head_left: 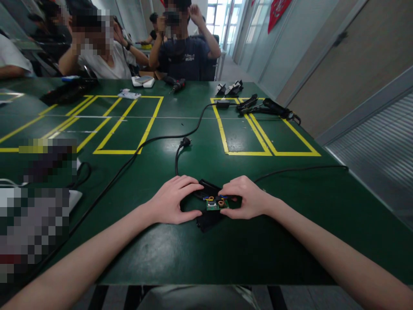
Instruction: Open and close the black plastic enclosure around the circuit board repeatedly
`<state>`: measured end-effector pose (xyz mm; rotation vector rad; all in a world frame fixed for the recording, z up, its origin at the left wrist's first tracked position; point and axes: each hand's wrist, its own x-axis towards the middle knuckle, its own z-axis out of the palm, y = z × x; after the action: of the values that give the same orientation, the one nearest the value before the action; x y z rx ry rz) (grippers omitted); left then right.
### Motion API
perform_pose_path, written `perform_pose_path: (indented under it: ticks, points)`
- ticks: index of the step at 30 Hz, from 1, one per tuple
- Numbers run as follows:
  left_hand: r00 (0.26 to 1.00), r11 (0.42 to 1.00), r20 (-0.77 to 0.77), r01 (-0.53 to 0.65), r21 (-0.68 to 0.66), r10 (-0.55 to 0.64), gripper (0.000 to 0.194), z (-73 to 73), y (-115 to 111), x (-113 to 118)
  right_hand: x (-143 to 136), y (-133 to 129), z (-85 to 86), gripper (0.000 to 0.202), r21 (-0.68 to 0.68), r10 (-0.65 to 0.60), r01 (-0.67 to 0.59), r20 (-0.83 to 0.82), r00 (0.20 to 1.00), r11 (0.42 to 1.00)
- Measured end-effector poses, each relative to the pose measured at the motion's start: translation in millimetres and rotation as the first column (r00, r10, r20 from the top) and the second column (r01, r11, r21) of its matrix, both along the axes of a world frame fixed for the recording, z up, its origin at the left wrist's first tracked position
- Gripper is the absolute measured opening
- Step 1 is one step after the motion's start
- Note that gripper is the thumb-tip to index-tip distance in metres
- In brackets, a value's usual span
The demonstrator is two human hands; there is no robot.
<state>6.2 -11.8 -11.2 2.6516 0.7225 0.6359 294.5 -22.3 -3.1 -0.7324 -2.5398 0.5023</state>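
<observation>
Room: window (219, 26) at the far end, red banner (279, 13) hanging upper right. Green surface (180, 262), yellow tape (150, 125) laid out in boxes on its far half. Across it sit a person in white (103, 64) and a person in a dark shirt (187, 62), both with hands raised to head level.

Main item: small green circuit board (212, 206), near side of the surface, between the two hands. Copper coil (221, 203) on its right part, blue and yellow wires (206, 198) along its far edge. Black casing piece (209, 188) just beyond it, black flat part (209, 221) just on the near side.

Right hand (247, 198): fingers pinching the right end of the board, thumb on the near edge. Left hand (172, 200): thumb and fingers spread in a C, tips by the left ends of the black pieces; can't tell if they touch.

Black plug (185, 142) lies beyond the left hand, its cord running back toward the hands. Long black cable (161, 137) crosses the left side up to an inline box (222, 104). Black parts (275, 108) at far right, drill (177, 85) near the far edge. Left-edge items are pixelated, can't identify.
</observation>
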Motion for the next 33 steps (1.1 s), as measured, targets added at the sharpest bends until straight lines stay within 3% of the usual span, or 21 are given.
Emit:
perform_pose_path:
  ticks: [5,9,14,19,24,28,30,33]
  points:
    - [0.999,1.000,-0.031,0.020,-0.008,-0.021,0.062,2.2,1,-2,1,-1,2.0,0.030,0.080,-0.022,0.019,0.025,0.999,0.997]
    - [0.998,0.998,-0.037,0.059,-0.018,-0.059,0.074,3.6,1,-3,-1,-4,4.0,0.035,0.015,-0.042,0.041,0.097,0.994,0.999]
    - [0.996,0.997,-0.044,0.076,-0.032,-0.077,0.068,4.8,-1,-2,-5,-6,4.3,0.040,-0.083,-0.050,0.067,0.194,0.980,0.994]
    - [0.998,0.997,-0.015,0.053,-0.049,-0.054,0.057,2.0,0,-2,-3,-1,1.7,0.039,-0.002,-0.123,0.128,0.248,0.961,0.992]
    - [0.999,0.997,-0.004,0.036,-0.066,-0.037,0.062,-0.5,2,-3,-1,4,-0.9,0.033,0.111,-0.251,0.229,0.271,0.929,0.967]
    - [1.000,0.999,-0.010,-0.018,-0.049,0.018,0.048,-0.1,3,-2,-3,2,0.1,0.031,0.104,-0.314,0.297,0.266,0.911,0.949]
    - [0.999,0.998,-0.010,-0.054,-0.038,0.053,0.039,-0.1,3,-1,-5,0,1.6,0.038,0.074,-0.317,0.309,0.252,0.914,0.948]
    - [0.998,0.998,-0.007,-0.063,-0.026,0.062,0.034,-0.3,3,0,-9,-3,1.9,0.065,0.042,-0.331,0.331,0.245,0.911,0.943]
